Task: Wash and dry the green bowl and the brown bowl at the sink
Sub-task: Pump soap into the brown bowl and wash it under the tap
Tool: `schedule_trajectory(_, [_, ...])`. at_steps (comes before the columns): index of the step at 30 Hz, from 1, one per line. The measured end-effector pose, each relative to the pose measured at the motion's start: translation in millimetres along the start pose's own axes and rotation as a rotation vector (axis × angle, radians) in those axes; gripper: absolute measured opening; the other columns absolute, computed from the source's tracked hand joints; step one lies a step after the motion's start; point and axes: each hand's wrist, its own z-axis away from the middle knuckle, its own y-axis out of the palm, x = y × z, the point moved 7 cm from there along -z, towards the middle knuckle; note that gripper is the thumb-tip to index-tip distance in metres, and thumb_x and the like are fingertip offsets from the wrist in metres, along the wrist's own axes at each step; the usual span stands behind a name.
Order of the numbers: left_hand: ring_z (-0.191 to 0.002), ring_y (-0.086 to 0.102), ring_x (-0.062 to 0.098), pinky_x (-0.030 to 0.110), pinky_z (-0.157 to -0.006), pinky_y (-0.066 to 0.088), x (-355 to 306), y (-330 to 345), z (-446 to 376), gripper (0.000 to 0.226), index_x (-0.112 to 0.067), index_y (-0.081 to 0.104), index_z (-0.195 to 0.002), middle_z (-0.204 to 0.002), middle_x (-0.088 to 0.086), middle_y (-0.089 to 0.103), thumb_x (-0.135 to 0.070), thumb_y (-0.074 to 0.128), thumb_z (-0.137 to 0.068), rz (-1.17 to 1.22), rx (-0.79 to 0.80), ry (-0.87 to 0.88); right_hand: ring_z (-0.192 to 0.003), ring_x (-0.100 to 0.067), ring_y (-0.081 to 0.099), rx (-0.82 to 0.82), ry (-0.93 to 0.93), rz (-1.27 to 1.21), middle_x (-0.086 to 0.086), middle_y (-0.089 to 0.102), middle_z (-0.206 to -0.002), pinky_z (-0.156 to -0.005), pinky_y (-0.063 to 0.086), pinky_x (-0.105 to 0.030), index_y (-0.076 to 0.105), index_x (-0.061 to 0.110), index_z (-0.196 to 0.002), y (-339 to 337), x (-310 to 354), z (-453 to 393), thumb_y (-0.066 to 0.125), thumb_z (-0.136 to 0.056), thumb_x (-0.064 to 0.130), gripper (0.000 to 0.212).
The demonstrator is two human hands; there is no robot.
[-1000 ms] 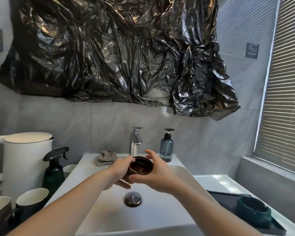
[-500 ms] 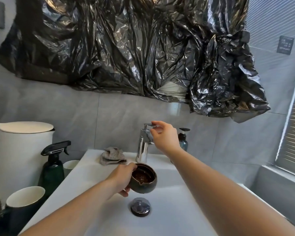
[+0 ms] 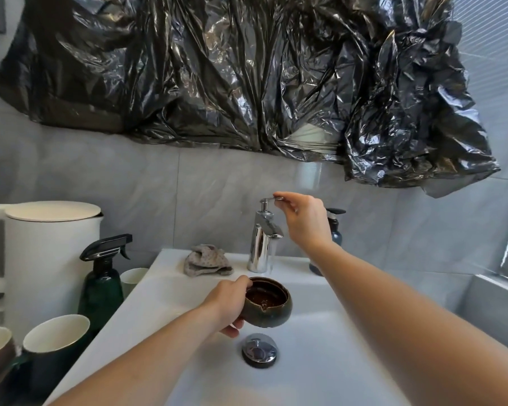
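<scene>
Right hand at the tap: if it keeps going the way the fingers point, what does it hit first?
The faucet lever; the right hand already pinches its tip, fingers pointing left. Depth beyond is unclear.

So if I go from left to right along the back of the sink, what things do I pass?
White kettle → green spray bottle → grey cloth → silver tap → right hand on the tap's lever → blue soap bottle, partly hidden behind that hand.

We see the left hand holding the brown bowl over the sink, just above the drain plug. At twelve o'clock, the right hand pinches the faucet lever; water runs.
</scene>
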Motion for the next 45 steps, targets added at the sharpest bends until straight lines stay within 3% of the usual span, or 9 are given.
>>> schedule_trajectory(7, [-0.053, 0.053, 0.016, 0.024, -0.048, 0.049, 2.9, 4.4, -2.8, 0.043, -0.011, 0.066, -0.112, -0.082, 0.013, 0.061, -0.041, 0.037, -0.105, -0.012, 0.005, -0.008, -0.099, -0.018, 0.073, 0.045, 0.021, 0.043, 0.004, 0.080, -0.105, -0.088, 0.059, -0.040, 0.078, 0.028, -0.117, 1.1, 0.1, -7.4, 0.067, -0.099, 0.035, 0.022])
schedule_trajectory(11, [-0.052, 0.053, 0.017, 0.025, -0.047, 0.049, 3.7, 3.7, 0.0, 0.043, -0.011, 0.067, -0.113, -0.083, 0.014, 0.064, -0.040, 0.037, -0.106, 0.027, -0.004, -0.016, -0.096, -0.012, 0.070, 0.071, 0.126, 0.013, 0.013, 0.076, -0.107, -0.088, 0.058, -0.037, 0.067, 0.034, -0.133, -3.4, 1.5, 5.4, 0.064, -0.100, 0.032, 0.034])
schedule_trajectory(17, [-0.048, 0.054, 0.018, 0.027, -0.047, 0.050, -1.2, 4.8, 9.8, 0.040, -0.008, 0.066, -0.103, -0.076, 0.015, 0.064, -0.038, 0.040, -0.106, 0.094, -0.003, -0.018, -0.101, -0.017, 0.060, -0.082, 0.517, -0.254, 0.002, 0.065, -0.119, -0.091, 0.044, -0.033, 0.054, 0.025, -0.139, -28.7, -25.4, 89.2, 0.052, -0.103, 0.026, 0.036])
schedule_trajectory(22, [-0.052, 0.057, 0.021, 0.029, -0.049, 0.052, -6.8, 6.2, 17.6, 0.041, -0.008, 0.068, -0.096, -0.063, 0.012, 0.061, -0.038, 0.041, -0.105, 0.121, -0.016, -0.008, -0.092, -0.025, 0.073, 0.469, 0.762, -0.071, -0.008, 0.073, -0.107, -0.078, 0.055, -0.033, 0.060, 0.015, -0.127, -2.8, -48.9, 155.8, 0.046, -0.103, 0.040, 0.037])
schedule_trajectory(24, [-0.054, 0.058, 0.022, 0.029, -0.050, 0.053, -6.2, 5.4, 18.5, 0.042, -0.008, 0.069, -0.101, -0.066, 0.013, 0.062, -0.038, 0.041, -0.105, 0.120, -0.016, -0.009, -0.079, -0.021, 0.075, 0.595, 0.753, -0.069, -0.007, 0.076, -0.096, -0.064, 0.054, -0.027, 0.064, 0.015, -0.117, 1.1, -44.0, 165.0, 0.041, -0.104, 0.041, 0.037])
schedule_trajectory(29, [-0.055, 0.060, 0.022, 0.033, -0.056, 0.058, -7.5, 11.8, 21.3, 0.040, -0.009, 0.069, -0.107, -0.075, 0.015, 0.065, -0.038, 0.041, -0.108, 0.110, 0.049, -0.001, -0.058, -0.012, 0.067, 0.571, 0.627, -0.098, -0.005, 0.074, -0.084, -0.045, 0.044, -0.018, 0.068, 0.012, -0.109, -1.4, -40.0, 172.2, 0.042, -0.105, 0.030, 0.032])
schedule_trajectory(37, [-0.051, 0.065, 0.024, 0.039, -0.059, 0.063, -11.7, 18.0, 26.5, 0.035, -0.009, 0.064, -0.117, -0.102, 0.018, 0.066, -0.032, 0.039, -0.111, -0.021, 0.101, 0.058, -0.053, -0.011, 0.057, 0.552, 0.622, 0.002, -0.003, 0.067, -0.066, -0.045, 0.043, -0.017, 0.073, 0.006, -0.093, -2.1, -49.5, 173.7, 0.044, -0.107, 0.030, 0.040])
schedule_trajectory(42, [-0.051, 0.064, 0.021, 0.029, -0.050, 0.052, -14.8, 3.9, 29.3, 0.040, -0.021, 0.063, -0.108, -0.090, 0.006, 0.074, -0.051, 0.037, -0.106, -0.390, 0.005, 0.182, -0.071, -0.027, 0.067, 0.440, 0.557, 0.023, -0.009, 0.071, -0.067, -0.071, 0.056, -0.038, 0.074, 0.003, -0.083, -7.1, -54.6, 166.2, 0.049, -0.101, 0.033, 0.043])
schedule_trajectory(45, [-0.051, 0.063, 0.018, 0.028, -0.049, 0.048, -15.7, 4.1, 30.7, 0.037, -0.023, 0.064, -0.101, -0.083, 0.003, 0.077, -0.048, 0.038, -0.105, -0.430, 0.003, 0.213, -0.083, -0.035, 0.071, 0.412, 0.528, 0.009, -0.015, 0.075, -0.079, -0.074, 0.058, -0.043, 0.074, 0.006, -0.085, -6.3, -53.8, 163.7, 0.050, -0.099, 0.032, 0.039])
